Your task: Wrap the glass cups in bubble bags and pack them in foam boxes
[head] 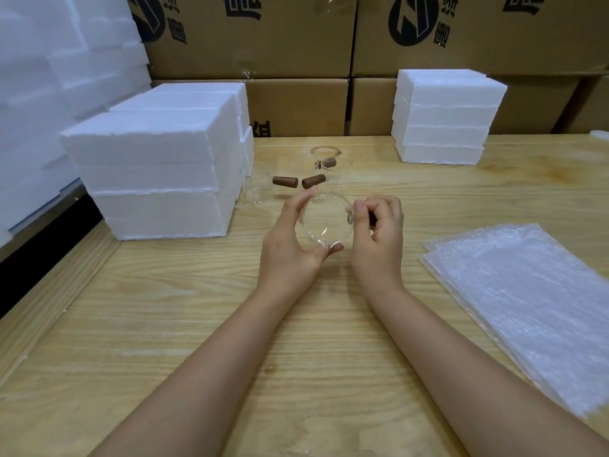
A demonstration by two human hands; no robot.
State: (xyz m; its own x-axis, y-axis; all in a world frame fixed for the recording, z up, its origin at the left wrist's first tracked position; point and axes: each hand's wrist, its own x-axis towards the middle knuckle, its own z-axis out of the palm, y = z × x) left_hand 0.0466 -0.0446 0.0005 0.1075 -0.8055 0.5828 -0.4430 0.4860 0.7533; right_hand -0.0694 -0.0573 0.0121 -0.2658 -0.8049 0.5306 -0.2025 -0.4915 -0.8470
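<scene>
A clear glass cup (324,222) is held over the middle of the wooden table, its round mouth turned toward me. My left hand (290,245) grips its body from the left, thumb below and fingers above. My right hand (379,232) is curled round the cup's dark handle on its right side. More glass cups (260,186) with brown handles (313,181) lie on the table behind. A pile of bubble bags (524,298) lies flat at the right. White foam boxes (158,173) are stacked at the left, and a second stack of foam boxes (445,117) stands at the back right.
Brown cardboard cartons (296,44) form a wall behind the table. More white foam (49,77) is piled high at the far left. The wooden table (197,308) drops off at its left edge to a dark gap.
</scene>
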